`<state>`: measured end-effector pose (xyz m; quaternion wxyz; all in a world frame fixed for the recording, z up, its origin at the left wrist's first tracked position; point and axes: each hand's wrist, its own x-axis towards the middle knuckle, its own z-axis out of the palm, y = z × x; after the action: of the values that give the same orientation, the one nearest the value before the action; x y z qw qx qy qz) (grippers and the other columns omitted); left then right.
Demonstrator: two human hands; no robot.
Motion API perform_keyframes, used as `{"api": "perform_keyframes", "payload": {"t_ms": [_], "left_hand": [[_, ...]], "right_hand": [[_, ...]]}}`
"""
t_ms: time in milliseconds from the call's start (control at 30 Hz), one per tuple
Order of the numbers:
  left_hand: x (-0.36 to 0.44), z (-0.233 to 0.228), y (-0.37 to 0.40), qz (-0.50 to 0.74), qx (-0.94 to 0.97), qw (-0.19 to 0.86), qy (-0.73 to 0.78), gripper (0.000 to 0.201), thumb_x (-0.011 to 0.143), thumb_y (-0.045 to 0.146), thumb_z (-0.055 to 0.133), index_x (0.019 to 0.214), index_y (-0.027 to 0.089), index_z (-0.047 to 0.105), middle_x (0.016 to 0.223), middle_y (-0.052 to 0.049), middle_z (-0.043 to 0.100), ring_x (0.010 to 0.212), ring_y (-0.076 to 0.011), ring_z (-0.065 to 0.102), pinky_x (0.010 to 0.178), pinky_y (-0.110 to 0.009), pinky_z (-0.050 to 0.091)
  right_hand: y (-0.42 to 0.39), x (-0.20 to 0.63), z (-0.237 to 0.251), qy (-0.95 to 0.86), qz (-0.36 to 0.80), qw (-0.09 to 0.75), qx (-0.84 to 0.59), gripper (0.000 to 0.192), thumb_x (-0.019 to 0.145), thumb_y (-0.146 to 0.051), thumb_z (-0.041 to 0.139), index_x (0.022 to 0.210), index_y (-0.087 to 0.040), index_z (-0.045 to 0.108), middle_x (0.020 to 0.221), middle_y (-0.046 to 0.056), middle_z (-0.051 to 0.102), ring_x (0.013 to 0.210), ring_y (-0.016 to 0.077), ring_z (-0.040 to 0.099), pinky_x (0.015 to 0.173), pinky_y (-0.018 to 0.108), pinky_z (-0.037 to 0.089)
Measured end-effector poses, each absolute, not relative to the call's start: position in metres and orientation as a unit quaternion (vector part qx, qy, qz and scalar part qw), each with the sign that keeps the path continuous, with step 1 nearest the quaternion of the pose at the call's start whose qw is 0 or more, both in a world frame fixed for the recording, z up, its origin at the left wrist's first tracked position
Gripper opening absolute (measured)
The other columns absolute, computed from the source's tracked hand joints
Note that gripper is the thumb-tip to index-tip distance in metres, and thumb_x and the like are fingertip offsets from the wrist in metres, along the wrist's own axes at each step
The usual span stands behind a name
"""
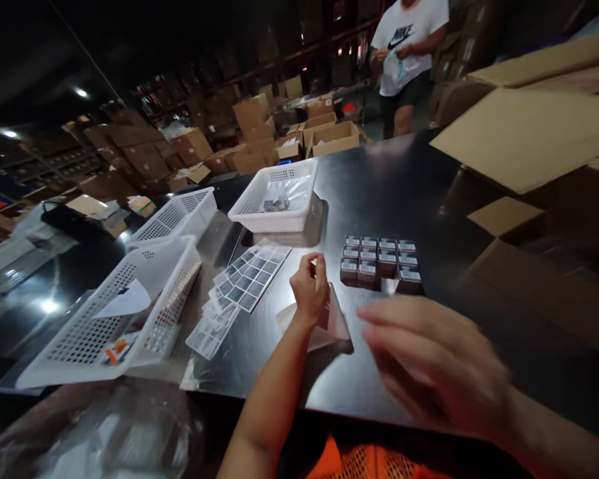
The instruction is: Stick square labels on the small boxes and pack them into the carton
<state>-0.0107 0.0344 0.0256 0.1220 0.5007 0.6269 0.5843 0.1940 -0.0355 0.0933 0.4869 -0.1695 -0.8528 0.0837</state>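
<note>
My left hand (310, 289) is over the metal table (379, 189), its fingers curled into a pinch. Whatever may be between them is hidden. Directly behind and beside it stands a pale carton (337, 318), partly covered by the hand. My right hand (434, 359) is closer to the camera, to the right of the carton, and smeared by motion. Beyond it, a block of small dark boxes with white labels (379, 258) stands in rows, with a gap in the front row. Left of my left hand lie fanned sheets of dark rectangular labels (254, 273).
A white basket (274, 223) with small grey pieces in a clear bag stands at the back. Two more baskets (104, 332) are at the left, one holding papers. A large open cardboard box (534, 133) sits at right. A person (409, 46) stands beyond the table.
</note>
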Motion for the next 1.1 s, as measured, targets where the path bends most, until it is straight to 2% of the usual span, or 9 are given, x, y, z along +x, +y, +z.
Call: {"api": "perform_keyframes", "payload": {"t_ms": [100,233,333,467,600,767,900,1000,1100], "left_hand": [[0.005,0.023,0.025,0.599,0.514,0.134,0.599,0.039,0.098,0.054,0.053,0.102,0.019,0.071,0.069,-0.001,0.064,0.057,-0.0149,0.056,0.061,-0.027,0.04],[0.016,0.019,0.019,0.61,0.511,0.167,0.582,0.041,0.097,0.056,0.054,0.103,0.019,0.07,0.067,-0.001,0.061,0.055,-0.0142,0.054,0.057,-0.027,0.039],[0.016,0.02,0.021,0.605,0.499,0.219,0.58,0.04,0.096,0.056,0.055,0.105,0.019,0.068,0.065,0.001,0.059,0.054,-0.0137,0.052,0.057,-0.026,0.039],[0.011,0.025,0.027,0.561,0.491,0.355,0.564,0.043,0.087,0.058,0.067,0.106,0.019,0.068,0.067,0.0,0.063,0.061,-0.016,0.061,0.058,-0.026,0.046],[0.007,0.028,0.031,0.499,0.495,0.486,0.52,0.052,0.064,0.064,0.086,0.08,0.018,0.069,0.064,-0.003,0.067,0.057,-0.0166,0.059,0.056,-0.028,0.047],[0.009,0.032,0.03,0.481,0.482,0.543,0.492,0.06,0.058,0.073,0.086,0.065,0.017,0.063,0.063,-0.005,0.068,0.059,-0.0165,0.061,0.061,-0.03,0.05],[0.006,0.031,0.028,0.478,0.468,0.553,0.497,0.055,0.058,0.064,0.091,0.07,0.017,0.066,0.067,-0.002,0.07,0.062,-0.0141,0.062,0.063,-0.025,0.049],[0.003,0.028,0.03,0.473,0.452,0.565,0.503,0.055,0.058,0.06,0.094,0.073,0.017,0.063,0.068,-0.001,0.07,0.06,-0.0121,0.062,0.06,-0.021,0.047],[0.001,0.029,0.031,0.464,0.439,0.579,0.507,0.061,0.055,0.063,0.095,0.074,0.017,0.06,0.071,-0.002,0.071,0.061,-0.0133,0.063,0.058,-0.022,0.048]], "right_hand": [[0.011,0.169,0.062,-0.841,0.196,0.445,-0.237,0.045,0.087,-0.03,0.078,0.128,-0.022,0.06,0.123,0.012,0.071,0.112,0.0294,0.07,0.096,0.047,0.062],[0.04,0.156,0.022,-0.733,0.498,0.357,-0.296,0.047,0.077,-0.028,0.08,0.118,-0.024,0.058,0.1,0.004,0.072,0.088,0.0221,0.072,0.08,0.038,0.062],[0.047,0.161,0.009,-0.683,0.567,0.342,-0.309,0.04,0.077,-0.028,0.078,0.113,-0.024,0.059,0.086,0.0,0.069,0.075,0.0176,0.067,0.072,0.032,0.056],[0.053,0.175,0.003,-0.654,0.542,0.385,-0.361,0.036,0.08,-0.044,0.078,0.104,-0.02,0.066,0.087,0.003,0.071,0.079,0.0187,0.066,0.071,0.031,0.052],[0.057,0.186,0.003,-0.613,0.549,0.405,-0.398,0.052,0.077,-0.063,0.08,0.103,-0.019,0.07,0.082,0.003,0.07,0.073,0.018,0.064,0.065,0.03,0.049],[0.058,0.189,0.013,-0.552,0.605,0.39,-0.421,0.065,0.066,-0.062,0.089,0.109,-0.017,0.07,0.072,0.001,0.07,0.062,0.0151,0.061,0.058,0.027,0.045],[0.054,0.186,0.015,-0.566,0.574,0.436,-0.399,0.045,0.068,-0.055,0.09,0.087,-0.017,0.073,0.08,0.004,0.075,0.072,0.018,0.067,0.068,0.03,0.051],[0.052,0.185,0.011,-0.637,0.441,0.497,-0.39,0.022,0.082,-0.04,0.083,0.085,-0.02,0.076,0.088,0.003,0.077,0.083,0.0186,0.068,0.08,0.033,0.051],[0.05,0.185,0.008,-0.704,0.297,0.524,-0.375,0.009,0.086,-0.027,0.083,0.085,-0.021,0.077,0.086,0.002,0.075,0.084,0.0179,0.067,0.08,0.032,0.049]]}}
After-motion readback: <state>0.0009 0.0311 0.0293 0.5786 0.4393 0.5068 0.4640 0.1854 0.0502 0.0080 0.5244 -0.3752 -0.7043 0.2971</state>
